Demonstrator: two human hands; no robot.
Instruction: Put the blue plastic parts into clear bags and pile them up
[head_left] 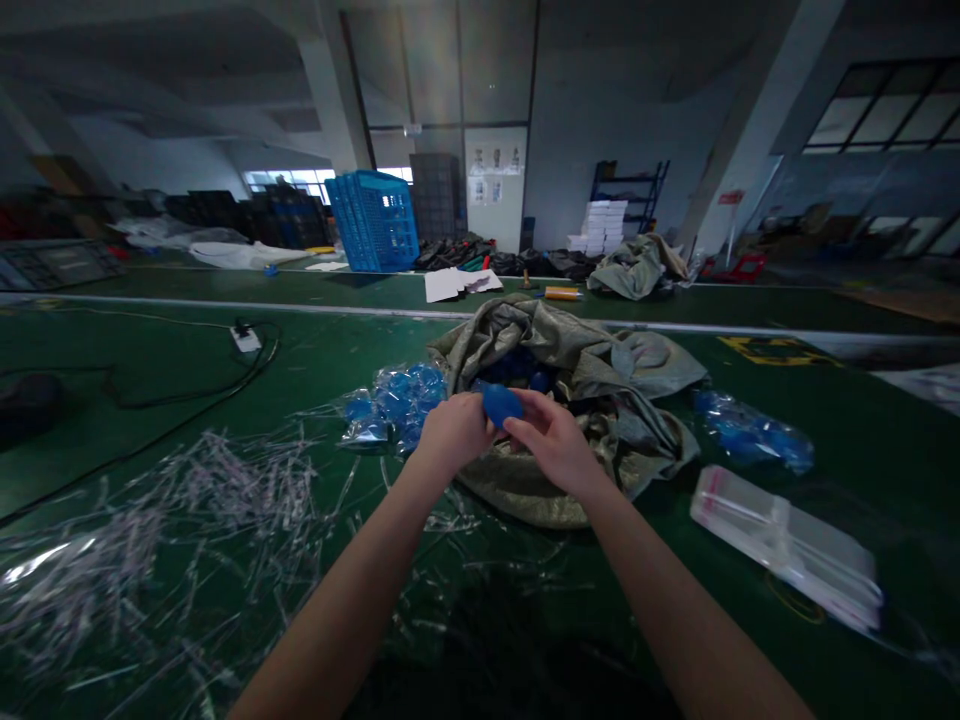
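Both my hands meet over an open grey-green sack (600, 370) on the green table (172, 420). My left hand (454, 432) and my right hand (551, 442) are closed together around a small blue rounded object (501, 402) held between them. More blue pieces show inside the sack's mouth (525, 368). A clear bag of blue pieces (394, 400) lies just left of the sack.
A second clear bag of blue pieces (754, 432) lies to the right, with a stack of flat clear bags (787, 545) nearer me. Thin clear plastic strips (172, 520) litter the left side. A power strip with black cables (246, 340) and a blue crate (375, 220) stand farther back.
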